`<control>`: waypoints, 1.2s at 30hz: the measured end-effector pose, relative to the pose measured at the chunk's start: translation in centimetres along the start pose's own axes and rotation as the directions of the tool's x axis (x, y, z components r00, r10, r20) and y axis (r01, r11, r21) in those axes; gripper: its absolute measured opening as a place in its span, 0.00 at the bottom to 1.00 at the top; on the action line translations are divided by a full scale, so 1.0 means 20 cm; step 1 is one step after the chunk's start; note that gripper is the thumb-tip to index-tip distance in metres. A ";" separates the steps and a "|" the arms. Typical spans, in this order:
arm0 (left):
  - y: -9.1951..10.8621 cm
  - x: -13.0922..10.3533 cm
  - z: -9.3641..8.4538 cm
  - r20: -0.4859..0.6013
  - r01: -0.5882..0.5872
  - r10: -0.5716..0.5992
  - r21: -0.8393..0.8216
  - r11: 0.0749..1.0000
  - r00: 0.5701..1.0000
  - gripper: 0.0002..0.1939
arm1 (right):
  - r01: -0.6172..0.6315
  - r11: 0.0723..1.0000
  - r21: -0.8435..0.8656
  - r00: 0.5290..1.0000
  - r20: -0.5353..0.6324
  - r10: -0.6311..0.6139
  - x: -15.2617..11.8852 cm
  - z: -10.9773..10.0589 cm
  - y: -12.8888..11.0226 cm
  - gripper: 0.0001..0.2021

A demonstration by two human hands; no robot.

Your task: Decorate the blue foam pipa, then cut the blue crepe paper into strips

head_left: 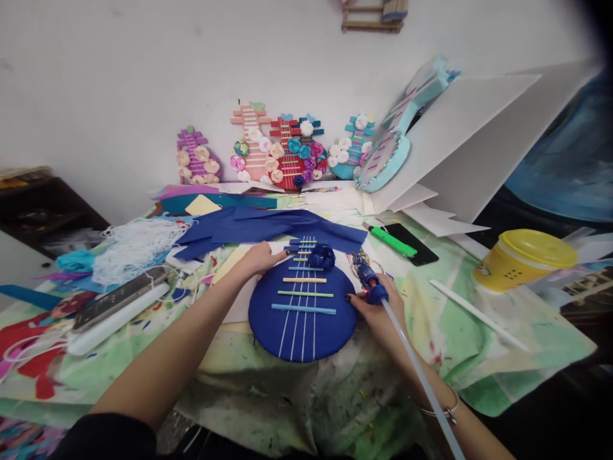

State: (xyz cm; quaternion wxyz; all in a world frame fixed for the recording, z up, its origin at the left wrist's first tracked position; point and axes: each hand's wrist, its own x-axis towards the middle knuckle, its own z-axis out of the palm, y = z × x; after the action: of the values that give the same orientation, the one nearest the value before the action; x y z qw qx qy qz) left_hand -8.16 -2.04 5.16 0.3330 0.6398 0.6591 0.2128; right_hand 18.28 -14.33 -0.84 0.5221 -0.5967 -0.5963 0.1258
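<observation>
Now the round-bodied blue fabric lute [306,303] lies near the front edge of the green-stained desk [460,351]; right hand [387,313] wraps a blue glue gun [368,276], left hand [261,257] at the neck, grip unclear.

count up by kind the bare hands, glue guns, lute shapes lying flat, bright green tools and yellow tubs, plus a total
Left hand and right hand: 2
Glue gun: 1
Flat-lying lute shape: 1
Bright green tool: 1
Yellow tub: 1
Total: 6

Can count two hands [261,257], seven lutes [302,335], one glue gun [370,281]. Can add one yellow tub [520,265], one green cutter [393,241]
</observation>
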 end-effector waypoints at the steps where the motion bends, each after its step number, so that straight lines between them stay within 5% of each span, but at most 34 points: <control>1: -0.02 -0.02 -0.01 0.065 0.035 -0.032 -0.046 0.998 0.997 0.24 | -0.005 1.000 0.005 1.000 -0.002 0.005 0.01 0.00 0.01 0.14; 10: -0.12 -0.21 0.02 0.389 0.176 0.069 -0.560 0.810 0.919 0.19 | -0.272 0.946 0.176 0.961 0.104 0.257 0.20 -0.06 0.03 0.13; 15: -0.11 -0.34 0.11 0.282 0.166 0.089 -0.759 0.630 0.955 0.14 | -0.287 0.912 0.293 0.956 0.144 0.255 0.29 -0.15 0.02 0.15; 23: -0.08 -0.45 0.36 0.005 0.033 -0.088 -0.946 0.322 0.996 0.13 | -0.184 0.919 0.349 0.973 -0.071 0.222 0.31 -0.25 0.00 0.15; 29: 0.06 -0.51 0.50 0.077 0.069 0.045 -0.985 0.156 0.996 0.15 | -0.262 0.940 0.218 0.964 0.024 0.263 0.20 -0.17 -0.12 0.18; 36: 0.08 -0.61 0.47 0.262 0.230 0.280 -0.963 0.142 0.924 0.18 | -0.150 0.970 0.190 0.976 0.187 0.114 0.19 -0.14 -0.20 0.20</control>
State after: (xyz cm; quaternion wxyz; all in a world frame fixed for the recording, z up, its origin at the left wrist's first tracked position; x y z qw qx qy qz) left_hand -0.80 -15.34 1.92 0.7867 0.3019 0.2661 0.4681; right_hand 19.07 -13.54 5.30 0.5162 -0.5652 -0.5829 0.2724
